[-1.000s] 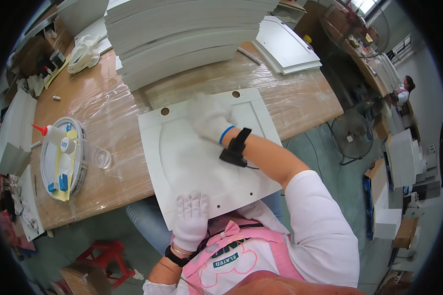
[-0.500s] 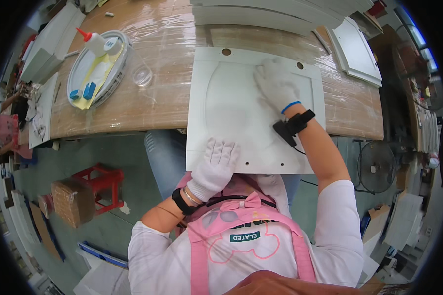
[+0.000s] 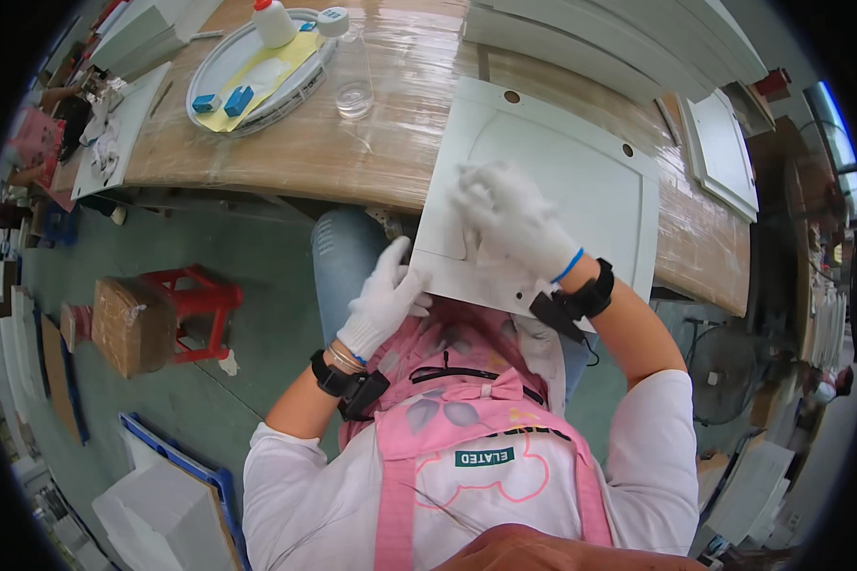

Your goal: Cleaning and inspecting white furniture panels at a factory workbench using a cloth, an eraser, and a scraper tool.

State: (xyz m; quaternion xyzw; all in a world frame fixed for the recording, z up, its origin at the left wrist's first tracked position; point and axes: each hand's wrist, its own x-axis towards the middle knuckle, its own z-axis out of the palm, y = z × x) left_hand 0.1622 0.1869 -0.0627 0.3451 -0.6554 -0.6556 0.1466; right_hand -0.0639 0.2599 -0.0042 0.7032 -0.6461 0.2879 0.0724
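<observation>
A white door-like panel (image 3: 581,205) with a shallow recessed field and round holes lies tilted across the table's near edge, reaching over my lap. At its near left corner, my left hand (image 3: 381,305), in a white knit glove, grips the edge, with fingers along the side. My right hand (image 3: 519,214), gloved too, is over the panel's left middle part. Its fingers look bent but are smeared by motion, so whether they hold anything cannot be made out. Black straps with small boxes are on both wrists.
A white round lid (image 3: 300,90) carries a yellow cloth, blue blocks and a red-capped bottle (image 3: 274,24). Beside it stands a clear bottle (image 3: 354,81). White boards (image 3: 619,48) are stacked at the back. A red stool (image 3: 209,300) and carton (image 3: 133,324) stand left, a fan (image 3: 724,366) right.
My right hand has left the panel's far part and come nearer and left, its fingers bending. My left hand has shifted from lying flat on the panel to its left corner. The view has turned.
</observation>
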